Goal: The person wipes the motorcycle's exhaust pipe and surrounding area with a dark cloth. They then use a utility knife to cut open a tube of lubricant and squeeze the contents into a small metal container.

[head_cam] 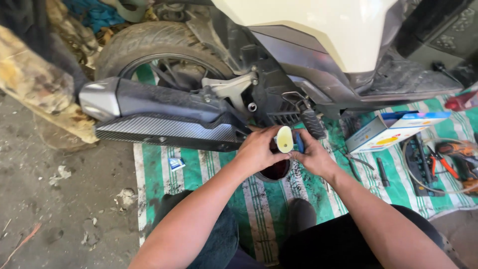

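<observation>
Below the scooter's exhaust (164,119), left hand (259,152) and right hand (312,158) both grip a pale bottle (285,139), tipped over a dark bowl (274,171) to catch drips.

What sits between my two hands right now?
In the head view, a pale yellow funnel-like piece stands between the left hand and right hand, above a dark round container.

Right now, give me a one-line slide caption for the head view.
Both hands, left hand and right hand, hold a small pale bottle over a dark bowl beside a scooter's exhaust.
</observation>
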